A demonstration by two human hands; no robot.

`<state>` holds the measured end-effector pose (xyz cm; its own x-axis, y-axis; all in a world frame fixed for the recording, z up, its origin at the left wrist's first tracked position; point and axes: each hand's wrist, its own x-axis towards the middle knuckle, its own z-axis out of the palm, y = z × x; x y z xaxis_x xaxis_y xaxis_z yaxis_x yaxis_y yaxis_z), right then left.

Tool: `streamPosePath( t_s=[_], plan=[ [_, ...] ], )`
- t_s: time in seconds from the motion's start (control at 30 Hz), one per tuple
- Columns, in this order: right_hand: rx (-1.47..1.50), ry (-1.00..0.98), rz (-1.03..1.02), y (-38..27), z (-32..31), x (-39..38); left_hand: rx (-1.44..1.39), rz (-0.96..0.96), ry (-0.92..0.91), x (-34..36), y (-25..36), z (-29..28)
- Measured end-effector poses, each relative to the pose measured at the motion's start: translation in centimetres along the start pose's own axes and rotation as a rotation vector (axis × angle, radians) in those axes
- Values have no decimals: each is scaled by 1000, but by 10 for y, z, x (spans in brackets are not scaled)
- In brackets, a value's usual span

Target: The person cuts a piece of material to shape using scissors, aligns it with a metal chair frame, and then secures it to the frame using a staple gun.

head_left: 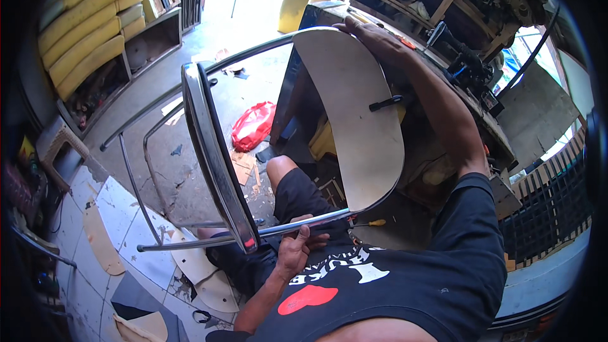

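A chair with a chromed tube frame (145,109) lies tipped on its side before me. Its cream, rounded backrest panel (354,114) faces me, and a small black piece (385,102) sticks out from it. The edge of the seat (215,158), dark with a shiny rim, shows to the left. My left hand (294,250) is closed round the lower tube, thumb up, between seat and backrest. At the far upper corner of the backrest, my right hand (377,39) lies against the rim with its fingers stretched out; its thumb is hidden.
A yellow-handled screwdriver (376,223) lies below the backrest. A red plastic bag (253,125) and scraps lie on the floor. Yellow cushions (85,44) are stacked at far left. A sewing machine (465,57) stands on the right bench. Cut pieces (101,237) lie on the tiles.
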<state>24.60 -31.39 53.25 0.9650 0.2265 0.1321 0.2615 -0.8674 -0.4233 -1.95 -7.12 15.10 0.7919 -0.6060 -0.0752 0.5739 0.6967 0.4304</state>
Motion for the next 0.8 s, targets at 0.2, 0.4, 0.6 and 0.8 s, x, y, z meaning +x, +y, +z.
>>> streamPosePath(
  t_s=[0.2,0.4,0.6,0.8],
  plan=[
    [15,-53,-67,15,-5,-3,-47,-3,3,-5,-8,-5],
    [-66,-46,-52,26,-7,-7,-38,25,0,-12,-11,-7],
    [96,-81,27,37,-8,-11,-42,20,9,-12,-13,-11],
    [98,-18,38,43,-7,-32,-80,45,36,-14,-18,-8]
  ],
)
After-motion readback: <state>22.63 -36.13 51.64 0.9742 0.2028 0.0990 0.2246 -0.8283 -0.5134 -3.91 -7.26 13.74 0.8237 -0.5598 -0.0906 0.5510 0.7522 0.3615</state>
